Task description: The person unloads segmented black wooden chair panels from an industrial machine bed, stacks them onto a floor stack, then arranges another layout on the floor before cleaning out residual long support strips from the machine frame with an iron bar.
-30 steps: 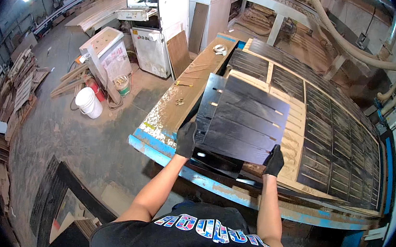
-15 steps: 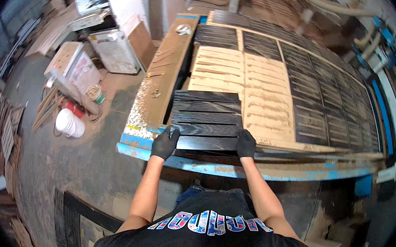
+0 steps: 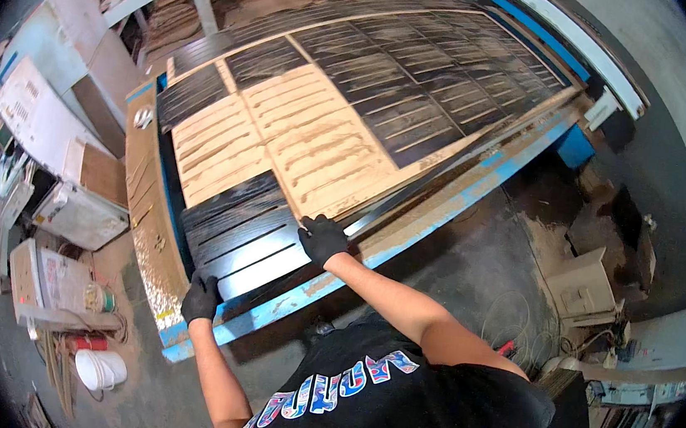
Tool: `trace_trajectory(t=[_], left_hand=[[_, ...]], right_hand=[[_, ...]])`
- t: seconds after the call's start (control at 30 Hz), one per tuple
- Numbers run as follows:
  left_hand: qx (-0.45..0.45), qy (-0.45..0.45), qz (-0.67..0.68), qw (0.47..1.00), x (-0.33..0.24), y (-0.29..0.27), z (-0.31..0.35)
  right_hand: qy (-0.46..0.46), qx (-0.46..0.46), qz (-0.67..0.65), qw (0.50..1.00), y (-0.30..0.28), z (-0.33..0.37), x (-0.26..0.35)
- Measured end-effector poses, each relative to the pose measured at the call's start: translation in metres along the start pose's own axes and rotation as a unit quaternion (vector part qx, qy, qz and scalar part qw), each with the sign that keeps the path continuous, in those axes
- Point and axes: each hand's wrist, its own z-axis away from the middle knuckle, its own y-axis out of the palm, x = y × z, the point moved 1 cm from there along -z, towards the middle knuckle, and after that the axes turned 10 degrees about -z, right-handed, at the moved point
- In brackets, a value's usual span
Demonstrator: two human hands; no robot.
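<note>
From head height, a wide fisheye view looks down and forward across the worktable (image 3: 426,219).

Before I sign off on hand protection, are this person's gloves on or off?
On: the left hand and right hand are both covered in black to the wrist, while the forearms are bare.

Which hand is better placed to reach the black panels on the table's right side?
Probably the right hand: it is at the nearer panel's right edge, closer to those black panels. The left hand, at the near-left corner, is farther away.
</note>
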Motion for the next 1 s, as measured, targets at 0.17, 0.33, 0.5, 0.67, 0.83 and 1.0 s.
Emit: trace_trajectory(t=[0.17, 0.33, 0.5, 0.67, 0.83, 1.0], left_hand=[[-0.046, -0.081, -0.08, 0.992, -0.027, -0.015, 0.0], [-0.178, 0.087, 0.066, 0.978, -0.147, -0.049, 0.004], [-0.092, 0.199, 0.208, 0.953, -0.321, 0.004, 0.002], [-0.047, 0.16, 0.291, 0.942, -0.463, 0.067, 0.0], [-0.017, 0.094, 0.124, 0.988, -0.521, 0.075, -0.005], [-0.045, -0.003, 0.196, 0.979, -0.516, 0.091, -0.016]], right_hand=[[0.058, -0.028, -0.12, 0.991, -0.067, -0.024, -0.081], [0.059, -0.043, 0.008, 0.997, -0.188, -0.087, -0.23], [0.2, -0.063, 0.091, 0.974, -0.31, -0.176, -0.35], [0.192, -0.074, 0.169, 0.964, -0.364, -0.251, -0.509], [0.267, 0.068, 0.222, 0.935, -0.39, -0.282, -0.575], [0.231, 0.072, 0.223, 0.944, -0.397, -0.287, -0.553]])
